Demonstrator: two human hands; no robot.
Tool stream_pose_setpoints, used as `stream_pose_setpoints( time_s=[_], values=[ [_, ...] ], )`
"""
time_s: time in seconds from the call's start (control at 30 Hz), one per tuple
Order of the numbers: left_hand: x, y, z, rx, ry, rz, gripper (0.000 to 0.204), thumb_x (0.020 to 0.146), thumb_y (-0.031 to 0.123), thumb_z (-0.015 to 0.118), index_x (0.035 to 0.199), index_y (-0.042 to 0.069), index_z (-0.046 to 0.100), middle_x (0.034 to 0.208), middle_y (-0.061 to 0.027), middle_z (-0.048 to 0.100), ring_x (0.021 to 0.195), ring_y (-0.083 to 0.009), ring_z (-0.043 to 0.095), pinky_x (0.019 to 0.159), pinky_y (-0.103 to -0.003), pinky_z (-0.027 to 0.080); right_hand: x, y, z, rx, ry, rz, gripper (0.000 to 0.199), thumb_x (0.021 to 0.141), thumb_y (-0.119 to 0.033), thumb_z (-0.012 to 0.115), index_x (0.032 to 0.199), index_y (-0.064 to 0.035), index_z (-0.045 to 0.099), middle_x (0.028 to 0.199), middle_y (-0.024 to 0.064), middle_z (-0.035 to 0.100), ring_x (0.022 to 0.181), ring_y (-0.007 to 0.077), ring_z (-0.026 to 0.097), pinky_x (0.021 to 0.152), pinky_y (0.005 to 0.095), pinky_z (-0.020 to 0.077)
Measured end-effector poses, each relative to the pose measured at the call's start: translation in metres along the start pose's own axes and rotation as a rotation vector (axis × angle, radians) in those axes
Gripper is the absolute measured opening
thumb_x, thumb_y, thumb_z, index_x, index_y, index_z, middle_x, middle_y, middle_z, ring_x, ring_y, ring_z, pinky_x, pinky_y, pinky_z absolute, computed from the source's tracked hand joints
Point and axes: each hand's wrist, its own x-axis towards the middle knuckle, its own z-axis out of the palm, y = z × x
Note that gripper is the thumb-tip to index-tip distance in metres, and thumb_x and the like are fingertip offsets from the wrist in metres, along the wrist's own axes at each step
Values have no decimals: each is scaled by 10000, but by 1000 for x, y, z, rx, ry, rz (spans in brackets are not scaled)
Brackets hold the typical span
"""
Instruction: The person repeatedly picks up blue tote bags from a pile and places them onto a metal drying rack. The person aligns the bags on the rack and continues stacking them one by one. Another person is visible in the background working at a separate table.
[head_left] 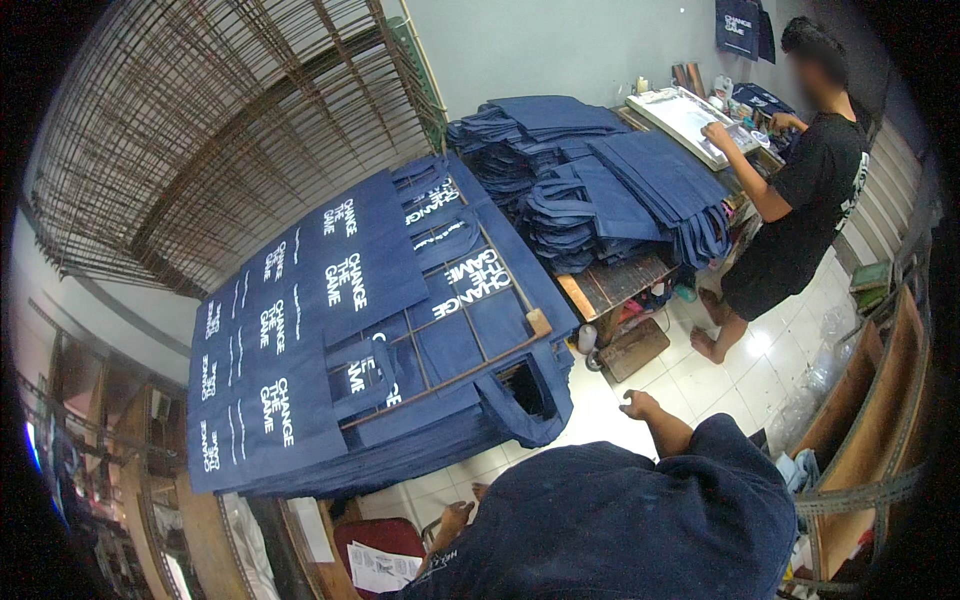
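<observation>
My right hand [646, 408] hangs over the floor, right of the bag stack, its fingers loosely bent and apart with nothing in them. My left hand [456, 520] is low beside the near side of the stack, close to a red chair [388, 538]; its fingers are too small to make out. In front of me, navy fabric bags [300, 330] with white print lie in overlapping rows on a tall stack. A rusty wire rack [411, 345] with a wooden block [538, 322] at its corner lies across them, partly covered by bags. Neither hand touches the bags.
More navy bags [600, 190] are piled on a table farther back. There, a person in black [800, 190] works at a white-framed screen [690, 120]. Wire racks [210, 120] tilt up at the far left. Wooden shelving [870, 400] stands at right; printed papers [383, 570] lie on the chair.
</observation>
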Motion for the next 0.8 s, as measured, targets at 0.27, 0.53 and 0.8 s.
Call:
stream_pose_setpoints(
  time_s=[0.27, 0.53, 0.8],
  values=[
    [10, -21, 19, -152, -79, -150, 551, 828, 517, 526, 1112, 51, 601, 1063, -196, 616, 970, -347, 594, 804, -417, 481, 2, 9, 12, -4, -50, 26, 494, 764, -395, 619, 1188, -158, 532, 1142, 123, 586, 1072, 271, 553, 902, 388, 444],
    [15, -70, 51, -319, -5, 7, 553, 840, 524, 503, 1068, 34, 620, 966, -194, 641, 877, -332, 626, 777, -399, 491, -5, 12, 16, 54, -31, -19, 512, 738, -394, 620, 1142, -85, 557, 1088, 206, 597, 1044, 334, 557, 897, 391, 440],
    [13, 7, 9, 49, -80, -6, 471, 862, 449, 515, 1056, 32, 618, 895, -196, 652, 812, -327, 641, 755, -388, 503, 1, 19, 17, -15, -34, 32, 491, 763, -390, 611, 1186, -154, 533, 1139, 127, 586, 1074, 275, 551, 897, 391, 447]
  ],
)
